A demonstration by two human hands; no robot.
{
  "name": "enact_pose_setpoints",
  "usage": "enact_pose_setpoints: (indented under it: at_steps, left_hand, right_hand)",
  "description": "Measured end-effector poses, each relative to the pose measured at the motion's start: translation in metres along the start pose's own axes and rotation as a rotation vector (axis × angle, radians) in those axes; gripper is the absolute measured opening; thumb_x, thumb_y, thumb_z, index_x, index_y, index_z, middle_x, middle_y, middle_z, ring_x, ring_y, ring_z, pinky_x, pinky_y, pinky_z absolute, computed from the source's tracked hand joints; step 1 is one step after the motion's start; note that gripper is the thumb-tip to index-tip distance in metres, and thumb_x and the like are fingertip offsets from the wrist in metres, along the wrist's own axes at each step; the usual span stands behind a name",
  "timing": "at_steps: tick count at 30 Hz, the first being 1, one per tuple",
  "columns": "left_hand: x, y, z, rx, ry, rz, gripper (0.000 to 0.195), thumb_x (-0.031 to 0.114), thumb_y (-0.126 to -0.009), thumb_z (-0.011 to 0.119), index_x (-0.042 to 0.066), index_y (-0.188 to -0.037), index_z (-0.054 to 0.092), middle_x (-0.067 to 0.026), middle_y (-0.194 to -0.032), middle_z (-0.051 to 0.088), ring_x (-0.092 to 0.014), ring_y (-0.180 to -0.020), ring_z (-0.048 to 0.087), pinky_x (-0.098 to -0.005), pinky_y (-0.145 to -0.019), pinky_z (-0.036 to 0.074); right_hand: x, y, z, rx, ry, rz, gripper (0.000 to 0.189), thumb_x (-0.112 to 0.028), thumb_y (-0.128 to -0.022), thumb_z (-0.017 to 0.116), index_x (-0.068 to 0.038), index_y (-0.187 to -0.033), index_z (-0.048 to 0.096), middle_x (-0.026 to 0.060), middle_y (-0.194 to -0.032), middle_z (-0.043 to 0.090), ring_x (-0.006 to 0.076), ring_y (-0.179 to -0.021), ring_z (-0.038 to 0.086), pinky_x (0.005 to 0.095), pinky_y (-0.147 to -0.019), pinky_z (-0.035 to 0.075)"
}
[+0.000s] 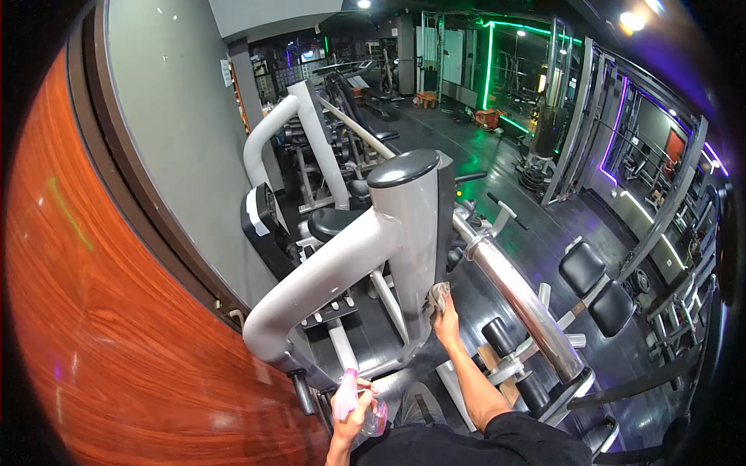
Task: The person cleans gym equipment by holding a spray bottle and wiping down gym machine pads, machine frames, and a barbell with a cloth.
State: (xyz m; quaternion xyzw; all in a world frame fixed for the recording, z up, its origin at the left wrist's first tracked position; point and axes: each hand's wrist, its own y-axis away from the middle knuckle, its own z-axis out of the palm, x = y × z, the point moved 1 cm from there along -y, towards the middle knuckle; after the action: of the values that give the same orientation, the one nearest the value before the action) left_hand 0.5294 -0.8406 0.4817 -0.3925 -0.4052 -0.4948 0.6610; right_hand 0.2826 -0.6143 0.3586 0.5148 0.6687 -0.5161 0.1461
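My right hand (446,324) presses a crumpled, light-coloured cloth (439,296) against the lower side of the upright post (412,250) of a grey metal exercise machine. At the bottom centre, my left hand (354,415) is closed around a clear spray bottle (376,418) with a pink trigger head (348,395). The bottle is below the machine's thick curved tube (315,285), close to a black rubber-like handle (301,392). A glossy black cap (403,169) tops the post.
A wood-grain panel (116,326) curves along the left, beside a grey wall (169,128). Right of the post slopes a chrome cylinder (524,309), with black roller pads (498,336) and black seat pads (583,269) nearby. More gym machines stand farther back.
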Motion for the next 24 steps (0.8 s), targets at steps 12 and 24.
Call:
enact_pose_setpoints:
  at_steps: [12,24]
  left_hand:
    - [0.005,0.007,0.000,-0.046,-0.038,-0.037,0.019,0.004,-0.090,0.058,0.000,-0.107,0.050,-0.0146,-0.094,0.056,-0.018,-0.072,0.058,-0.0281,-0.056,0.050]
    - [0.006,0.022,-0.014,0.098,0.000,0.007,0.019,0.006,-0.089,0.060,-0.004,-0.103,0.053,-0.0138,-0.088,0.061,-0.017,-0.059,0.060,-0.0282,-0.055,0.049]
  right_hand:
    - [-0.149,-0.092,-0.019,0.383,-0.054,-0.618,0.060,0.003,-0.077,0.055,-0.004,-0.135,0.044,0.0328,-0.145,0.030,0.0529,-0.133,0.030,0.0536,-0.111,0.026]
    - [-0.053,-0.011,0.039,0.163,0.048,-0.307,0.068,0.009,-0.076,0.045,-0.009,-0.141,0.039,0.0293,-0.151,0.020,0.0468,-0.136,0.029,0.0456,-0.111,0.032]
